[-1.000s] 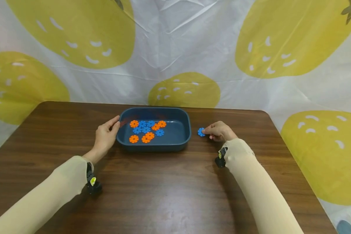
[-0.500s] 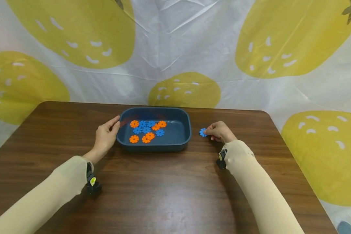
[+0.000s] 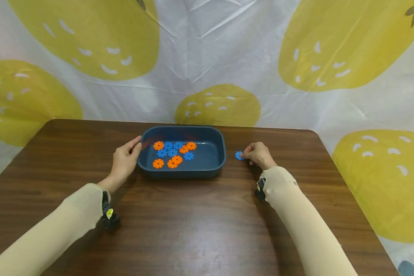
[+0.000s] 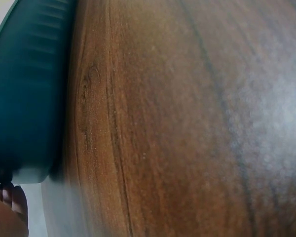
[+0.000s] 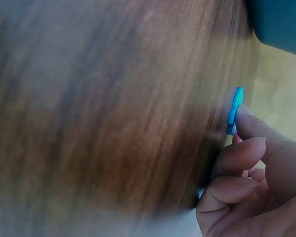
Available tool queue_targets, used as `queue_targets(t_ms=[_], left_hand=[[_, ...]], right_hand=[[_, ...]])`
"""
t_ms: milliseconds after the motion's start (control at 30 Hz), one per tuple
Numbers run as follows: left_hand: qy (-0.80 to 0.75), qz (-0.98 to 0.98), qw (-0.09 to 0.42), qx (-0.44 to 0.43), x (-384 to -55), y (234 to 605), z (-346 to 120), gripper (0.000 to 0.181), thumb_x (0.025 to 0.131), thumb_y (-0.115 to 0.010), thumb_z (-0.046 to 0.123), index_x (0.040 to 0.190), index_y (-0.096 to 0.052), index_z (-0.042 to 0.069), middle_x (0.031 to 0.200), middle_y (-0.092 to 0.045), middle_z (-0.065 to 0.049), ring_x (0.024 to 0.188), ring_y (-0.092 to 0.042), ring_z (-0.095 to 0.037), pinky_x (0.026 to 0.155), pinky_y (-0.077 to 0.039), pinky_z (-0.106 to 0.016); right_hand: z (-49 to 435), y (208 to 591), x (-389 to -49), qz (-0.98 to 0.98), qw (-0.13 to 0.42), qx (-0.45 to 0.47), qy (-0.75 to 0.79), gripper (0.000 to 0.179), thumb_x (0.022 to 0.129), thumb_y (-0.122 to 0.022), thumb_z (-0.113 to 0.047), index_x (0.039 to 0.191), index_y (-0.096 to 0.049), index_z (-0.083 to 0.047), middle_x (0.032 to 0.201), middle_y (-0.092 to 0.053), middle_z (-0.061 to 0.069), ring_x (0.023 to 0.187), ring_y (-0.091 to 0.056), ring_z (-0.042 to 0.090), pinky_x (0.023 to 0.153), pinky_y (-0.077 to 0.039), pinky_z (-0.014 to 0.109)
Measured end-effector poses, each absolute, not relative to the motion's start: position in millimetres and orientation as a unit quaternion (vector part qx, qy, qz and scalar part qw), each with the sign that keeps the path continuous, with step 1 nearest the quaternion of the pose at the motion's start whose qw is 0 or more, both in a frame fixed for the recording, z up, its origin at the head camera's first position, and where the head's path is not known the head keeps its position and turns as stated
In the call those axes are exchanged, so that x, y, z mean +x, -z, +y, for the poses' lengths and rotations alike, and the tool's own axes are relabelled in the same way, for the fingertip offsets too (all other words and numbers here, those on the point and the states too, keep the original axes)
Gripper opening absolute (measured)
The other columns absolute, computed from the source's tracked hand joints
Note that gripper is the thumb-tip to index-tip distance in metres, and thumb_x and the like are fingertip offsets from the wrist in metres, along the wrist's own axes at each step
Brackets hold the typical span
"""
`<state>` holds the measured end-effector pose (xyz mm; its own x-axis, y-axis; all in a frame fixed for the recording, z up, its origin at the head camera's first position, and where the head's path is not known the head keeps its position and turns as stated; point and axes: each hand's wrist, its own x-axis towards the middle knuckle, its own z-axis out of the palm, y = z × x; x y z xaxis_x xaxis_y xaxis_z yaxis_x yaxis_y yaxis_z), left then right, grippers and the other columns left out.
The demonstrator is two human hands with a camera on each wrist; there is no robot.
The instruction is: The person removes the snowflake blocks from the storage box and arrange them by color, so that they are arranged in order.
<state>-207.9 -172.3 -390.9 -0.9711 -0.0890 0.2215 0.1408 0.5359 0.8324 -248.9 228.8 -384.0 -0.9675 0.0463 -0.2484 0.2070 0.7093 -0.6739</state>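
In the head view, a dark blue rectangular basin (image 3: pixel 210 157) stands near the back of the table. Several orange notched plastic discs (image 3: pixel 158 163) and several blue notched discs (image 3: pixel 189 156) lie loosely inside, mostly toward its left, some overlapping. My left hand (image 3: pixel 123 161) holds the basin's left end; the left wrist view shows only some fingers (image 4: pixel 18 202) at that end. To the right of the basin, my right hand (image 3: pixel 258 155) pinches one blue notched disc (image 3: pixel 239 155). In the right wrist view, this disc (image 5: pixel 235 111) appears edge-on at the fingertips, close to the tabletop.
The brown wood-grain table (image 3: pixel 193 222) reaches back to a white curtain (image 3: pixel 200 57) printed with large yellow shapes. Black wrist cameras (image 3: pixel 110 218) are strapped at both cuffs.
My right hand has shifted slightly right, away from the basin, still pinching the blue disc. The left hand, the basin and the discs inside stay where they were.
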Motion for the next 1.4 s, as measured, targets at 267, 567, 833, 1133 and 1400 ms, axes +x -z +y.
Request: queue_targets(t_ms=[267,567,833,1133,1400], left_hand=[[0.476,-0.871,0.123,-0.010,-208,391,-171,0.041,0.099,-0.047,0.023,0.135,-0.052,0.005,0.128,-0.057,-0.019,0.062,-0.054,-0.009,0.053,-0.036,-0.013],[0.477,-0.870,0.121,-0.006,-207,390,-171,0.041,0.100,-0.047,0.024,0.135,-0.051,0.005,0.129,-0.056,-0.018,0.087,-0.062,-0.014,0.062,-0.038,-0.004],[0.476,-0.871,0.120,-0.015,-206,390,-171,0.041,0.100,-0.047,0.024,0.136,-0.051,0.004,0.130,-0.055,-0.019,0.066,-0.049,0.004,0.055,-0.038,-0.012],[0.478,-0.869,0.123,-0.018,-207,392,-173,0.041,0.100,-0.046,0.024,0.135,-0.051,0.004,0.130,-0.055,-0.019,0.068,-0.055,-0.006,0.057,-0.038,-0.012],[0.473,-0.871,0.131,-0.019,-208,392,-171,0.040,0.099,-0.048,0.021,0.134,-0.052,0.003,0.129,-0.056,-0.018,0.076,-0.058,-0.015,0.059,-0.037,-0.011]], right_hand=[[231,383,-249,0.908,0.130,0.071,0.392,0.021,0.084,-0.070,-0.020,0.088,-0.061,-0.001,0.057,-0.049,-0.002,0.047,-0.042,0.009,0.044,-0.031,0.023],[238,379,-246,0.845,0.150,0.099,0.504,0.022,0.092,-0.061,-0.020,0.098,-0.059,0.001,0.057,-0.046,-0.006,0.050,-0.042,0.004,0.049,-0.035,0.021],[231,367,-245,0.781,0.155,0.107,0.595,0.029,0.093,-0.059,-0.026,0.106,-0.053,-0.001,0.061,-0.048,-0.007,0.051,-0.043,0.002,0.048,-0.037,0.016],[187,340,-250,0.673,0.173,0.060,0.717,0.007,0.095,-0.055,-0.014,0.093,-0.053,-0.009,0.063,-0.051,-0.005,0.049,-0.051,0.003,0.048,-0.042,0.014],[144,331,-249,0.658,0.182,0.007,0.730,0.024,0.095,-0.053,-0.006,0.116,-0.054,0.005,0.075,-0.059,-0.001,0.063,-0.060,0.007,0.059,-0.049,0.017]])
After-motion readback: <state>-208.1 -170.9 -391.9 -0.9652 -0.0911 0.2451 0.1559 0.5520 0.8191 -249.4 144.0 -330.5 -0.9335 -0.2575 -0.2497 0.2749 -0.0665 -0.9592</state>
